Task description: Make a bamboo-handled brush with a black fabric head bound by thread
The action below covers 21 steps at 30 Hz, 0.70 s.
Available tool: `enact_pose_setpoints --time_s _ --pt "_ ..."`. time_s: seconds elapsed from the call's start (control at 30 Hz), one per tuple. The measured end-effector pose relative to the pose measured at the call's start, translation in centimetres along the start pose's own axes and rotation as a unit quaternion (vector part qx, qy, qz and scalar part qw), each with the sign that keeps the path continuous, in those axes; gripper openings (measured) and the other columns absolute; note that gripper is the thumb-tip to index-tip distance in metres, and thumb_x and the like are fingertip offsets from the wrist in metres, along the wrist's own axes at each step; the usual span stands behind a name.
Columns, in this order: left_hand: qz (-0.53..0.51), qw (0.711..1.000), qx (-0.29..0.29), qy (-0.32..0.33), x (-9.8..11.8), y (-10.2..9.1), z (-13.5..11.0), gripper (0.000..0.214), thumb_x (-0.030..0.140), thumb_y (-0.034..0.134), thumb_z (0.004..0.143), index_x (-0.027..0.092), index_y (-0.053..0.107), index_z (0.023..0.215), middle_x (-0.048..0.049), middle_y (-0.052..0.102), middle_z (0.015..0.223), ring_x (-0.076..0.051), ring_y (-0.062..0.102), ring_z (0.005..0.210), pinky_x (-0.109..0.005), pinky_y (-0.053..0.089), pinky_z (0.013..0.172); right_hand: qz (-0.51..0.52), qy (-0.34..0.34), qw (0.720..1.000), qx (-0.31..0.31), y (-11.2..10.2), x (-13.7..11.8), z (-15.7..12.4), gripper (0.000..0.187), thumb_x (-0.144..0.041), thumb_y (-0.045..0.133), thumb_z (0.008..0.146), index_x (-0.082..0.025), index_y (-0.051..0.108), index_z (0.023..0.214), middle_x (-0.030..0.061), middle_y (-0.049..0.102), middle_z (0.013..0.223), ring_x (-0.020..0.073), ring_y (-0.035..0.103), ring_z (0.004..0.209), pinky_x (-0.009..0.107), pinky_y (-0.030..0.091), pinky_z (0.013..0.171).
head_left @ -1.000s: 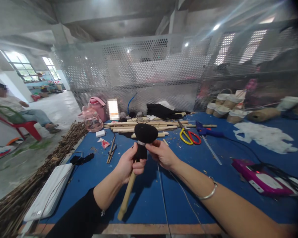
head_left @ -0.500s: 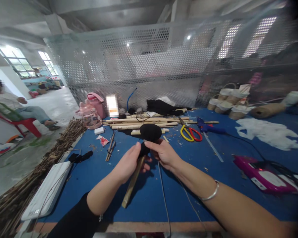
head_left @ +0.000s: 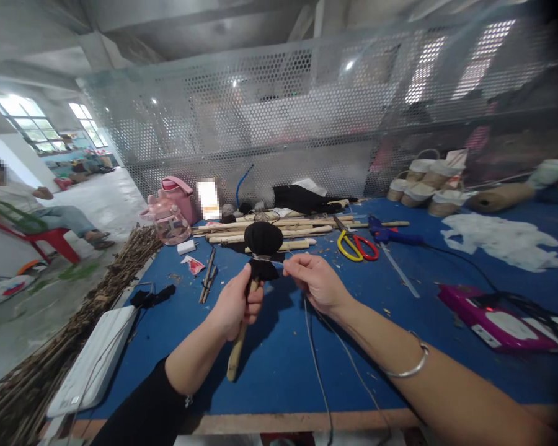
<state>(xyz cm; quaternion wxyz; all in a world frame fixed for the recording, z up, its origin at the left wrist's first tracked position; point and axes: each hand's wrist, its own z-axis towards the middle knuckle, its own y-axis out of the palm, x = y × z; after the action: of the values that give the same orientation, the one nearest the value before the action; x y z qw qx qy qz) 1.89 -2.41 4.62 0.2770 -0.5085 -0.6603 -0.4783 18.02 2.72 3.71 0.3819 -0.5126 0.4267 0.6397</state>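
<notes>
- The left hand (head_left: 235,303) is closed in a fist around a wooden stick (head_left: 236,350), which is held nearly upright above the counter (head_left: 270,384), to the left of the scissors (head_left: 358,246) and nearer the camera than they are.
- The top of the stick is covered by a black cloth head (head_left: 263,238), rounded and gathered at the neck just above the left hand's thumb.
- The right hand (head_left: 316,282) is seen just in front of the scissors, its fingertips pinched on a thin wire (head_left: 320,378).
- The wire is drawn taut from the neck of the cloth head to the pinch, and its loose length is trailed down across the counter towards the near edge.
- A silver bangle (head_left: 411,368) is worn on the right wrist.
- A row of bare wooden sticks (head_left: 279,229) is laid flat to the left of the scissors, behind the cloth head.
- A blue glue gun (head_left: 385,235) is lying just right of the scissors.
- White cloth (head_left: 502,241) is spread well to the right of the scissors, and a magenta device (head_left: 488,316) is placed right of them, nearer the camera.
- A pink bottle (head_left: 170,223) is standing well left of the scissors.
- A person is seated on a red chair (head_left: 51,238) far left of the scissors, away from the counter.
</notes>
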Motion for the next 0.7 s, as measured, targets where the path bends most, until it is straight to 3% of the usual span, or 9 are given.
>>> enact_pose_setpoints --time_s 0.1,0.2,0.33,0.47,0.53,0.6,0.7 --pt "-0.031 0.999 -0.029 -0.022 0.1 -0.2 0.0 0.045 0.06 0.038 0.082 0.017 0.046 0.07 0.0101 0.021 0.046 -0.002 0.007 0.035 -0.012 0.01 0.031 0.027 0.024 0.999 0.003 0.2 0.0 0.1 0.039 -0.052 0.071 0.06 -0.016 0.058 0.056 -0.0091 0.027 0.037 0.0042 0.017 0.036 0.024 0.008 0.038" --pt "-0.09 0.988 -0.11 -0.058 0.3 -0.4 -0.3 0.045 0.058 0.036 0.084 0.017 0.045 0.069 0.0104 0.018 0.045 -0.002 0.003 0.035 -0.012 0.01 0.029 0.041 0.051 0.998 -0.008 0.5 0.2 0.4 0.04 -0.051 0.075 0.056 -0.015 0.057 0.057 -0.0101 0.026 0.036 0.0033 0.017 0.034 0.023 0.005 0.037" --pt "-0.176 0.941 -0.26 -0.128 0.4 -0.8 -0.9 0.039 0.05 0.037 0.086 0.018 0.043 0.066 0.0106 0.015 0.044 -0.002 -0.001 0.034 -0.01 0.01 0.026 0.096 0.061 0.993 -0.029 0.9 0.5 0.9 0.042 -0.045 0.081 0.048 -0.015 0.054 0.059 -0.0105 0.033 0.039 0.0017 0.018 0.034 0.021 0.007 0.035" --pt "-0.229 0.903 -0.312 -0.188 -0.6 -1.0 -0.8 0.032 0.037 0.039 0.088 0.019 0.037 0.062 0.0118 0.01 0.042 -0.001 -0.007 0.033 -0.009 0.004 0.026 0.173 0.094 0.975 -0.098 1.0 1.2 0.9 0.042 -0.04 0.083 0.048 -0.016 0.05 0.059 -0.012 0.03 0.038 0.0009 0.016 0.033 0.019 0.006 0.034" --pt "-0.226 0.899 -0.314 -0.205 -1.3 -0.8 -0.2 0.027 0.031 0.04 0.087 0.018 0.039 0.063 0.0116 0.012 0.04 -0.001 -0.005 0.03 -0.009 0.005 0.026 0.196 0.125 0.964 -0.132 0.8 1.6 0.9 0.041 -0.038 0.083 0.049 -0.016 0.051 0.059 -0.0113 0.033 0.039 0.001 0.017 0.033 0.018 0.006 0.034" --pt "-0.187 0.917 -0.279 -0.217 -1.9 -0.4 0.5 0.023 0.028 0.039 0.086 0.017 0.045 0.066 0.0092 0.022 0.039 -0.002 0.009 0.026 -0.011 0.015 0.025 0.2 0.133 0.961 -0.136 0.6 1.8 0.8 0.038 -0.035 0.083 0.05 -0.015 0.054 0.062 -0.0099 0.039 0.042 0.001 0.02 0.033 0.019 0.007 0.033" --pt "-0.136 0.974 -0.112 -0.144 -2.0 0.2 1.4 0.026 0.031 0.035 0.087 0.014 0.052 0.076 -0.0017 0.049 0.054 -0.009 0.048 0.039 -0.02 0.043 0.04 0.194 0.117 0.966 -0.123 0.6 1.7 0.8 0.034 -0.033 0.082 0.053 -0.015 0.056 0.064 -0.0101 0.038 0.042 0.0006 0.019 0.033 0.019 0.007 0.033"
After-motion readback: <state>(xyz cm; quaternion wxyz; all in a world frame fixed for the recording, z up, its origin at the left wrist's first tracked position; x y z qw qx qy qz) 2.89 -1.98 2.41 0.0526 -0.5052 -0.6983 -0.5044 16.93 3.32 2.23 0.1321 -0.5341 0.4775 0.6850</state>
